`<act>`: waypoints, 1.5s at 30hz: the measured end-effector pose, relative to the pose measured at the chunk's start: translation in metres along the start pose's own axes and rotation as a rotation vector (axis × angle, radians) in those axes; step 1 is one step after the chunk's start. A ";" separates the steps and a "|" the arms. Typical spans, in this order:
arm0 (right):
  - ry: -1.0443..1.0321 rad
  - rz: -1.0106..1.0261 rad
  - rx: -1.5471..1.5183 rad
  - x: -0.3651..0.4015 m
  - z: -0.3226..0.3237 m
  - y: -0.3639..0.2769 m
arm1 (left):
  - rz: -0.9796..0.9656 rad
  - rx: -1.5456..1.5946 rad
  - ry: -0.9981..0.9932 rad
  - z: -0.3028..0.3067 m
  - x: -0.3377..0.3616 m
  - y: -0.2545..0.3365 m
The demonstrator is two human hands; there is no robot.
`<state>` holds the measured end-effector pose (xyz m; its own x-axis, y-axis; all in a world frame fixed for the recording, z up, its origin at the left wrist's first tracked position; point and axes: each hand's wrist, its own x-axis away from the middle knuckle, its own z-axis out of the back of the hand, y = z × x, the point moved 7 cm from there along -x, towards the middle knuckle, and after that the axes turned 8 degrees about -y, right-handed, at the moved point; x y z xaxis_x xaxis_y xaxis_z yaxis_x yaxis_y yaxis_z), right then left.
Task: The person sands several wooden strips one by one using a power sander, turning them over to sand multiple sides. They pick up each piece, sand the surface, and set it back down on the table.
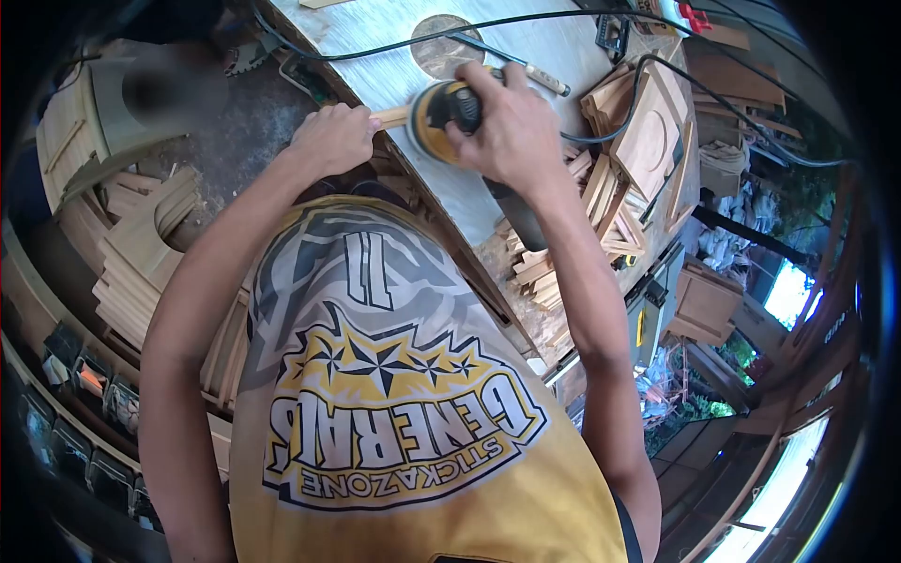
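My right hand (pixel 518 136) is wrapped over the top of a yellow and black orbital sander (pixel 437 120). Under the sander, the inner end of a narrow wooden strip (pixel 393 117) is hidden from view. My left hand (pixel 334 141) pinches the strip's outer end at the edge of the pale metal-looking worktop (pixel 375 83). Beyond the sander lie a pen-like stick (pixel 540 77) and a round brown patch (pixel 441 47) in the worktop surface.
A black cable (pixel 526 16) crosses the far side of the worktop. Stacked wooden pieces (pixel 624 188) crowd the right side. More cut boards (pixel 141 253) lean at the left, near a wooden panel (pixel 70 136). A white bottle with a red cap (pixel 693 17) stands far right.
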<state>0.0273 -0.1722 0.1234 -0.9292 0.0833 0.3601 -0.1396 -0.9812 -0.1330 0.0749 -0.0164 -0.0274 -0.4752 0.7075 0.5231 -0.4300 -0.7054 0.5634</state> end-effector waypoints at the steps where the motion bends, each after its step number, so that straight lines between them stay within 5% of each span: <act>1: -0.003 -0.006 -0.003 0.002 -0.002 -0.005 | -0.001 0.008 0.030 0.000 -0.001 -0.002; 40: 0.045 0.067 0.039 -0.003 -0.005 -0.013 | 0.020 -0.016 -0.042 0.004 -0.008 -0.004; 45: 0.105 -0.093 0.035 0.010 0.000 0.055 | -0.020 -0.063 -0.052 0.005 -0.011 -0.005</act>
<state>0.0102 -0.2258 0.1195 -0.9438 0.1897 0.2706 -0.2161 -0.9738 -0.0707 0.0865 -0.0199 -0.0326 -0.4257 0.7218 0.5457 -0.4871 -0.6910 0.5341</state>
